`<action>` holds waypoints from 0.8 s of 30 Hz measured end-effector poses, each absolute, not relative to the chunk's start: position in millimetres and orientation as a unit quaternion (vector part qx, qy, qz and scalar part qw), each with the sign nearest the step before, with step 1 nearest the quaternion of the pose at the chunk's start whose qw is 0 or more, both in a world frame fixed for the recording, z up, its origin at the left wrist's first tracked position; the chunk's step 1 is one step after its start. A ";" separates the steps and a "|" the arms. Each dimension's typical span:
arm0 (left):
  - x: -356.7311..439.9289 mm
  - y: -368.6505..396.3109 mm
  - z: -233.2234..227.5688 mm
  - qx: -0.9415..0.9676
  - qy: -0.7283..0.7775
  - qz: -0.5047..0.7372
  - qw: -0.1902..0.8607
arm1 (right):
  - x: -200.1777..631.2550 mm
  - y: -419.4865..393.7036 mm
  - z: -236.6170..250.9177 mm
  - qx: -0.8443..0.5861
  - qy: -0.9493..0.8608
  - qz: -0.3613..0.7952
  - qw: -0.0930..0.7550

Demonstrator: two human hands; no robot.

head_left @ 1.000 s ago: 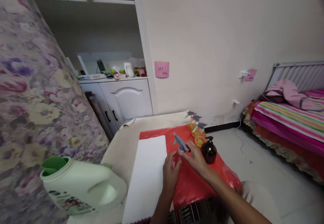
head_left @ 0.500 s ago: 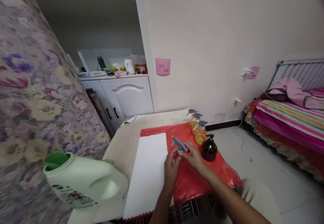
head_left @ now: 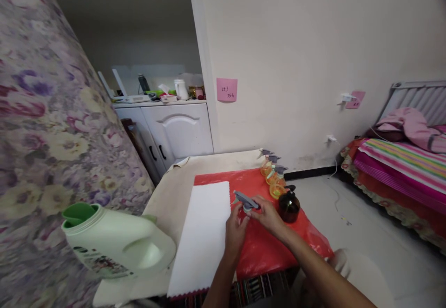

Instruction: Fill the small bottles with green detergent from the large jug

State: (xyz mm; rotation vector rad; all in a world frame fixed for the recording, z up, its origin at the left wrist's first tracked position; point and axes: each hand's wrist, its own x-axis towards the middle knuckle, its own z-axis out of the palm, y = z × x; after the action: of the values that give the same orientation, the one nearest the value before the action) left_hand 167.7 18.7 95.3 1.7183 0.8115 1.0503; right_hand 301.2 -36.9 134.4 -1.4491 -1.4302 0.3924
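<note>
A grey trigger spray head (head_left: 245, 199) with a pale collar is held over the red plastic sheet (head_left: 265, 252). My right hand (head_left: 269, 216) grips its rear end from the right, thumb near the collar. From the left, my left hand (head_left: 235, 228) closes its fingers around the spot just under the collar. Whether a bottle body sits inside that hand is hidden. To the right of my hands stands a dark brown pump bottle (head_left: 289, 207). Behind it, several orange spray bottles (head_left: 278, 189) with grey trigger heads form a row along the table's right side.
A white board with scalloped edges (head_left: 202, 233) lies left of my hands. Further left, a pale green jug (head_left: 121, 243) leans on the beige tabletop (head_left: 167, 206). The wall rises behind the table; a bed (head_left: 393, 173) is at the right.
The spray head has turned slightly in my fingers and sits a little lower. Both hands keep their hold. The whole view has shifted a little with my head.
</note>
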 end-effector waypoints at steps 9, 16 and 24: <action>168.5 10.9 84.2 0.693 0.345 0.427 0.467 | 302.0 -31.4 130.4 -0.615 -0.579 0.159 0.510; 168.2 3.6 86.8 0.702 0.342 0.433 0.449 | 302.7 -29.0 128.2 -0.638 -0.572 0.141 0.496; 167.4 4.7 88.6 0.725 0.331 0.420 0.434 | 298.2 -29.7 119.5 -0.667 -0.540 0.125 0.498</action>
State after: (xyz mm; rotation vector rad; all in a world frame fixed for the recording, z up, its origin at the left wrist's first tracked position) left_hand 167.4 4.7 88.6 1.8061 0.8245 1.0464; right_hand 298.2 -29.7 119.5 -1.6142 -1.3080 0.3022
